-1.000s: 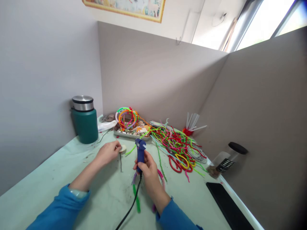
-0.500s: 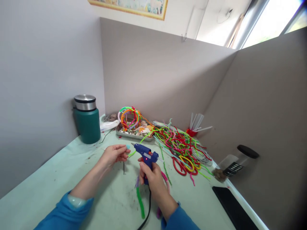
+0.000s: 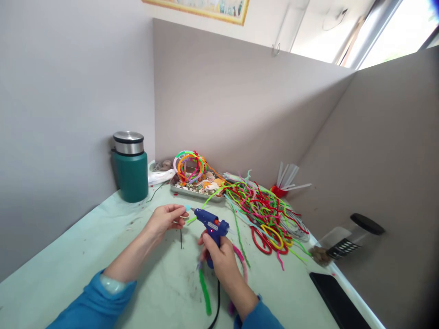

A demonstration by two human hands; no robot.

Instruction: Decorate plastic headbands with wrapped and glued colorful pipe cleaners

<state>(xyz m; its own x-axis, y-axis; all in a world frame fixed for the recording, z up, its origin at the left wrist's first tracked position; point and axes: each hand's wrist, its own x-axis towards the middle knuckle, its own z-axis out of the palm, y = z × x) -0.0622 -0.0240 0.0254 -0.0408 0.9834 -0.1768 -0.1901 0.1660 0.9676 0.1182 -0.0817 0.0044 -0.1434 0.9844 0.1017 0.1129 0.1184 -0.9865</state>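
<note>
My right hand [image 3: 219,256] grips the handle of a blue hot glue gun [image 3: 210,223], its nozzle pointing left with a red light on its side. The nozzle tip almost touches a small light-blue piece [image 3: 187,208] pinched in the fingers of my left hand [image 3: 166,218]. A thin dark wire [image 3: 181,238] hangs down from the left hand toward the table. The gun's black cord [image 3: 216,306] runs back toward me. A green pipe cleaner [image 3: 205,290] and a pink one [image 3: 241,261] lie on the table under my right hand.
A green flask with a steel lid [image 3: 131,167] stands at the back left. A metal tray [image 3: 192,188] holds shells and coiled pipe cleaners. A heap of coloured pipe cleaners [image 3: 264,210] lies right of centre, with glue sticks [image 3: 290,178], a toppled jar [image 3: 346,237] and a black phone [image 3: 338,299].
My right hand turned the glue gun from pointing away to pointing left, its nozzle now at the piece in my left hand. My left hand lifted that piece off the table.
</note>
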